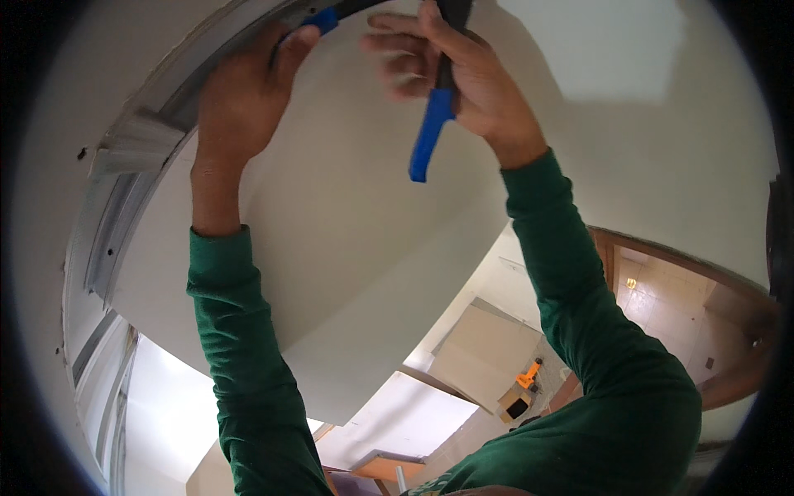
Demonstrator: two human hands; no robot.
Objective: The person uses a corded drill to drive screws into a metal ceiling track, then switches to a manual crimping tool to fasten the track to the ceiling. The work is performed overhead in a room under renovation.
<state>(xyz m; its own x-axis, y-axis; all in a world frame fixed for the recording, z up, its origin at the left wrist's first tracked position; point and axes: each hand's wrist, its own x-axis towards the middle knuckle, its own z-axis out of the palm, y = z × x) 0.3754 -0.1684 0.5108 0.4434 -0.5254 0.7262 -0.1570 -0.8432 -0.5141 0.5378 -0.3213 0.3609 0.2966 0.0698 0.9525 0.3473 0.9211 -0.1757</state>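
Observation:
Both my hands are raised at the top of the picture, near curved-looking metal channels (124, 211) beside a large pale panel (356, 231). My left hand (240, 103) is closed around a blue-and-black handle (324, 21) lying along the channel. A second handle (432, 136), black above with a blue lower end, hangs through my right hand (471, 83). The right thumb lies over its black part, while the other fingers are partly curled and slightly blurred. The upper edge cuts off the tool heads; I cannot tell whether both handles belong to one tool.
Below, a flat board (488, 351) lies by an orange power tool (529, 374) and a small open box (516, 407). A white surface (397, 422) stands nearer me. At right is a brown-framed doorway (608, 256).

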